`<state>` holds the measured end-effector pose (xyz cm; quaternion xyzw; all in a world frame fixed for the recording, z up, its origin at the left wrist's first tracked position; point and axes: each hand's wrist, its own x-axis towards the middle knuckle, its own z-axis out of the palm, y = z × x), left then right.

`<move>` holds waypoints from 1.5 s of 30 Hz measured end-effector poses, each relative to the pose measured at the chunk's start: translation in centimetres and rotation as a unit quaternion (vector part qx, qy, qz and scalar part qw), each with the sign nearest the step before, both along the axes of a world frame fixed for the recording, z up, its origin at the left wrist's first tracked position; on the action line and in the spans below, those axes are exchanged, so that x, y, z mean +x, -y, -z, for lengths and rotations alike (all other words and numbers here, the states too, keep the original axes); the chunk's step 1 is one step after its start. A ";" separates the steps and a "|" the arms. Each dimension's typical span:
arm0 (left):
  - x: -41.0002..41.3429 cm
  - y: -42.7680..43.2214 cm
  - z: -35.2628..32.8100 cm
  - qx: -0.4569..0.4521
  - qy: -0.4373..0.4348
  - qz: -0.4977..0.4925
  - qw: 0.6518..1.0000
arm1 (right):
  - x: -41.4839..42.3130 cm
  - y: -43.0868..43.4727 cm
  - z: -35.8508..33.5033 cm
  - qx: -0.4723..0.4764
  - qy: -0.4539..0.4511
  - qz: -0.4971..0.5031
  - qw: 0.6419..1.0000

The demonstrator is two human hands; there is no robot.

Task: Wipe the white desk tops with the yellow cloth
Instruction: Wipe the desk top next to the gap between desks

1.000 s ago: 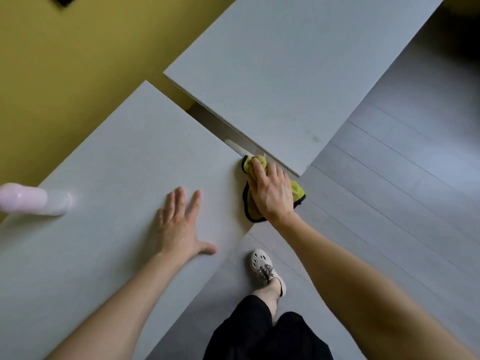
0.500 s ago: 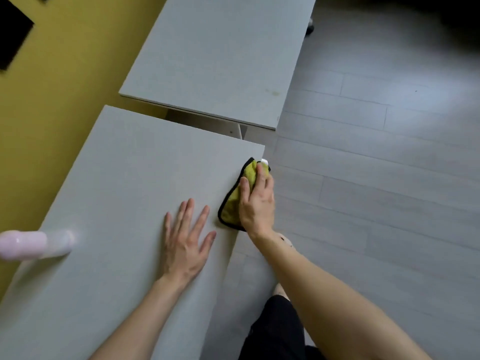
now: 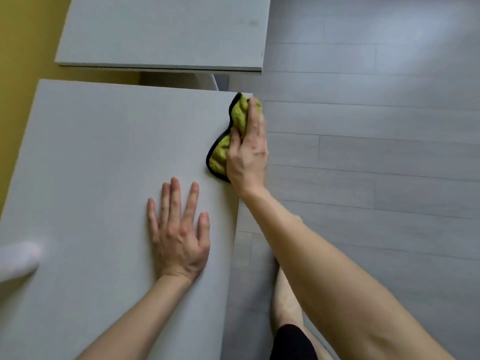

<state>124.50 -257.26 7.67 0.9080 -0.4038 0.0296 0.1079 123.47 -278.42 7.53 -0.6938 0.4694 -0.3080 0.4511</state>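
A yellow cloth with a black border lies bunched at the far right corner of the near white desk top. My right hand lies over the cloth at the desk's right edge and presses it down, fingers stretched toward the corner and thumb on the cloth. My left hand rests flat on the same desk top, fingers spread, a little nearer to me and left of the cloth. A second white desk top stands beyond a narrow gap.
A pale pink and white blurred object sits at the left edge of the near desk. A yellow wall runs along the left. Grey plank floor spreads to the right. My leg stands beside the desk.
My right hand has slid the cloth along the desk's right edge up to the far corner. My view has swung so the desks look squarer. The left hand has stayed flat.
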 end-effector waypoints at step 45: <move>0.2 0.4 0.0 -0.006 0.015 0.013 1.000 | -6.5 -8.2 -0.3 0.057 0.001 -0.084 0.995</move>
